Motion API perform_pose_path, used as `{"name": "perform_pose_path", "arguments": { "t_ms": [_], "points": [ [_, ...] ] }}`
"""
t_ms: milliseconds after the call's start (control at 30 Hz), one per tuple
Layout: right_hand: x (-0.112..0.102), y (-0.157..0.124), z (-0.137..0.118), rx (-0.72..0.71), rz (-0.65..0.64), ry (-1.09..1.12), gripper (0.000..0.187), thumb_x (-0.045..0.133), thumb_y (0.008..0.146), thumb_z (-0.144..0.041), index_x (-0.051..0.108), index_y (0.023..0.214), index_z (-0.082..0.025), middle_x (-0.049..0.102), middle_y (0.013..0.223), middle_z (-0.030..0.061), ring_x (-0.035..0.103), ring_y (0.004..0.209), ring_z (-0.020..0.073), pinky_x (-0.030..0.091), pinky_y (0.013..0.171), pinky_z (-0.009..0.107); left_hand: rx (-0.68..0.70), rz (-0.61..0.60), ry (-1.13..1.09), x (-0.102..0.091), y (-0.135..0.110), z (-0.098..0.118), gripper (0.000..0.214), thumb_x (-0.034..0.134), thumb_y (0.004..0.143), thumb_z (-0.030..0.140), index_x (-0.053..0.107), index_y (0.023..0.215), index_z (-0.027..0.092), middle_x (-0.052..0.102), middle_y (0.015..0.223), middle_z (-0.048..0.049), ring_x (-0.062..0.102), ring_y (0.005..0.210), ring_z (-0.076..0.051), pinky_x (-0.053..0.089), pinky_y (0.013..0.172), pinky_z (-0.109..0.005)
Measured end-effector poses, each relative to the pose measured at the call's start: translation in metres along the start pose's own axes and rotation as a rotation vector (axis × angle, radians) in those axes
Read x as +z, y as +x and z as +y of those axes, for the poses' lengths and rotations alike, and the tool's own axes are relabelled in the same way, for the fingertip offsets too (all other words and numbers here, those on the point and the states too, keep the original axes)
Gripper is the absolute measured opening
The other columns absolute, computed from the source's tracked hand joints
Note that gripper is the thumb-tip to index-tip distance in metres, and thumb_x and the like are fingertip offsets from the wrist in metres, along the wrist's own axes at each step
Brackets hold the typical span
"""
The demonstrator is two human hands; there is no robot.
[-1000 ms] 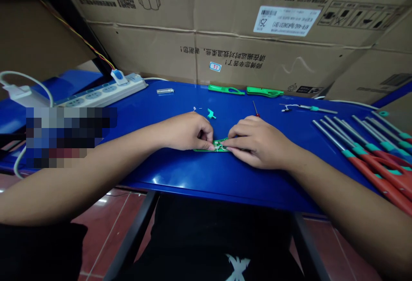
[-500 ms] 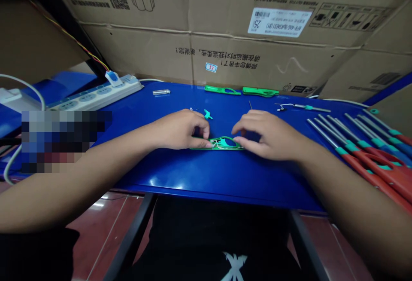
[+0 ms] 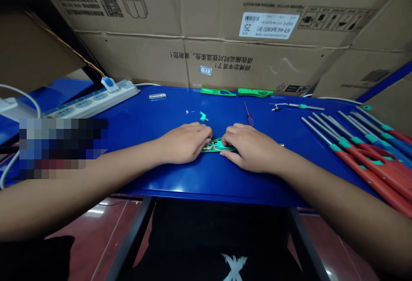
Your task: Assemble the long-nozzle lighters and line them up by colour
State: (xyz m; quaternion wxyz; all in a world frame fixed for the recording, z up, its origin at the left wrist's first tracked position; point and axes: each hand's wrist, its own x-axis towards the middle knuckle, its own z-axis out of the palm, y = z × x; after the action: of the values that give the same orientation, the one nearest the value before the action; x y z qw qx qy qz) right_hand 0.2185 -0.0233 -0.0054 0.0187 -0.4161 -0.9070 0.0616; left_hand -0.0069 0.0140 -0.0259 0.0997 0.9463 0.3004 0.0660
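A green plastic handle shell [image 3: 216, 145] with small white parts inside lies on the blue table [image 3: 206, 178] near its front edge. My left hand [image 3: 184, 142] rests on the table with its fingers curled onto the shell's left end. From the right, my right hand [image 3: 248, 147] closes its fingers over the shell's other end. Most of the shell is hidden under the two hands.
Two more green shells [image 3: 217, 92] lie at the back by the cardboard boxes [image 3: 225, 27]. A small teal part [image 3: 203, 117], a red screwdriver [image 3: 248, 114] and a clear tube [image 3: 157, 96] lie behind my hands. Several red-handled lighters [image 3: 363, 156] fill the right. A power strip [image 3: 90, 101] sits left.
My right hand had lifted off and uncovered the shell half a second ago; now it has closed over it again. Both hands sit closer together.
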Motion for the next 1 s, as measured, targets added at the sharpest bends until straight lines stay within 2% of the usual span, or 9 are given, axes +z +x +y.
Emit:
{"name": "perform_pose_path", "arguments": {
  "t_ms": [300, 533, 667, 733, 800, 900, 1000],
  "points": [
    [0.008, 0.004, -0.012, 0.106, 0.035, -0.003, 0.013, 0.06, 0.092, -0.025, 0.063, 0.084, -0.015, 0.064, 0.09, 0.0108, 0.056, 0.087, 0.0238, 0.043, 0.078, 0.036, 0.027, 0.042, -0.076, 0.013, 0.002, -0.004, 0.016, 0.031, 0.096, 0.017, 0.047, 0.098, 0.018, 0.059, 0.097, -0.0095, 0.051, 0.088, -0.021, 0.043, 0.084, -0.037],
    [0.006, 0.007, -0.008, 0.037, 0.039, 0.016, 0.013, 0.065, 0.089, -0.027, 0.067, 0.084, -0.015, 0.067, 0.088, 0.0097, 0.057, 0.085, 0.0226, 0.043, 0.078, 0.036, 0.018, 0.046, -0.061, 0.012, 0.002, -0.003, 0.014, 0.033, 0.094, 0.017, 0.047, 0.097, 0.019, 0.059, 0.098, -0.0094, 0.051, 0.088, -0.021, 0.042, 0.084, -0.035],
    [-0.013, -0.002, 0.015, -0.041, 0.045, 0.087, 0.02, 0.064, 0.091, -0.036, 0.073, 0.089, -0.018, 0.07, 0.086, 0.0069, 0.059, 0.086, 0.0221, 0.044, 0.079, 0.036, 0.005, 0.036, -0.072, 0.009, 0.002, -0.002, 0.017, 0.033, 0.096, 0.018, 0.05, 0.099, 0.019, 0.061, 0.099, -0.0088, 0.052, 0.089, -0.021, 0.042, 0.086, -0.036],
    [-0.025, -0.01, 0.035, -0.066, 0.122, 0.135, 0.021, 0.059, 0.094, -0.033, 0.073, 0.097, -0.019, 0.072, 0.094, 0.0068, 0.062, 0.089, 0.0203, 0.045, 0.082, 0.035, 0.007, 0.039, -0.056, 0.008, 0.001, -0.002, 0.019, 0.032, 0.097, 0.018, 0.05, 0.098, 0.019, 0.061, 0.097, -0.0083, 0.052, 0.087, -0.021, 0.041, 0.085, -0.036],
    [-0.035, -0.018, 0.054, -0.026, 0.186, 0.184, 0.02, 0.062, 0.091, -0.035, 0.073, 0.098, -0.019, 0.072, 0.098, 0.0065, 0.063, 0.088, 0.0189, 0.047, 0.076, 0.033, 0.018, 0.037, -0.026, 0.007, 0.001, -0.002, 0.019, 0.032, 0.097, 0.018, 0.051, 0.097, 0.018, 0.061, 0.095, -0.0085, 0.051, 0.084, -0.021, 0.041, 0.083, -0.036],
    [-0.037, -0.022, 0.068, -0.075, 0.028, 0.302, 0.019, 0.064, 0.09, -0.035, 0.075, 0.097, -0.021, 0.072, 0.095, 0.0045, 0.066, 0.084, 0.0164, 0.05, 0.074, 0.03, 0.019, 0.039, 0.005, 0.006, 0.0, -0.001, 0.019, 0.033, 0.097, 0.019, 0.052, 0.099, 0.018, 0.062, 0.096, -0.009, 0.051, 0.084, -0.021, 0.042, 0.082, -0.036],
    [-0.028, -0.018, 0.061, -0.125, -0.099, 0.33, 0.016, 0.066, 0.089, -0.03, 0.076, 0.096, -0.02, 0.074, 0.089, 0.0037, 0.067, 0.079, 0.0149, 0.051, 0.074, 0.029, 0.009, 0.04, 0.008, 0.005, 0.0, 0.001, 0.022, 0.031, 0.099, 0.021, 0.053, 0.101, 0.017, 0.062, 0.097, -0.0091, 0.052, 0.086, -0.021, 0.042, 0.082, -0.037]
  ]
}}
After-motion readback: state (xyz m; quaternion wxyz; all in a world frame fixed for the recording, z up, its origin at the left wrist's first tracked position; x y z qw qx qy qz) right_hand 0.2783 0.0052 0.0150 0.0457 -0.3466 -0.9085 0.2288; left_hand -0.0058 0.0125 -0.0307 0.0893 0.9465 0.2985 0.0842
